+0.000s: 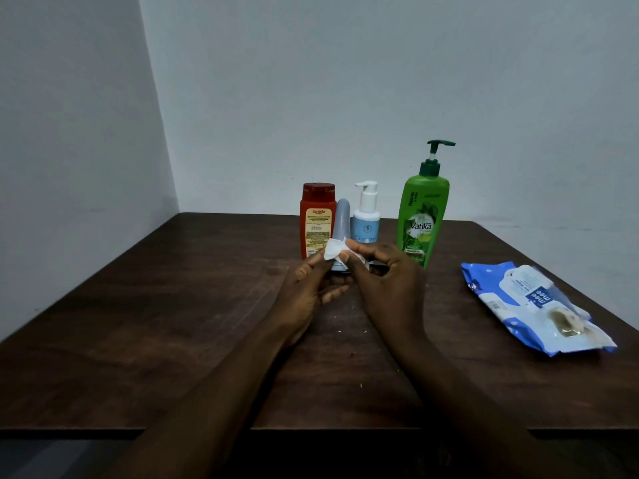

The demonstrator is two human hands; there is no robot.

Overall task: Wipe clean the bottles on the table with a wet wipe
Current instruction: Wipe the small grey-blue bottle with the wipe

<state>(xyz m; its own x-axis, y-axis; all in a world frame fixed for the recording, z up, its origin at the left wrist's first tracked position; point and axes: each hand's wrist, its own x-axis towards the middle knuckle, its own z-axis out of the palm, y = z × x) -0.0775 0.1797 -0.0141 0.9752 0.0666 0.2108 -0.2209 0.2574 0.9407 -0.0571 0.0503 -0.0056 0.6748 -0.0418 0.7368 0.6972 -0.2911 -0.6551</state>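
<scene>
A slim grey bottle [343, 217] stands upright at the table's middle. My left hand [307, 292] grips its lower part. My right hand [387, 281] pinches a white wet wipe [337, 250] against the bottle's side. Behind it stand a red bottle [317, 216], a small white-and-blue pump bottle [366, 216] and a tall green pump bottle [422, 216]. The grey bottle's base is hidden by my fingers.
A blue-and-white wet wipe pack [532, 305] lies flat on the right side of the dark wooden table [138, 323]. Grey walls close the table off at the back and left. The table's front edge runs just below my forearms.
</scene>
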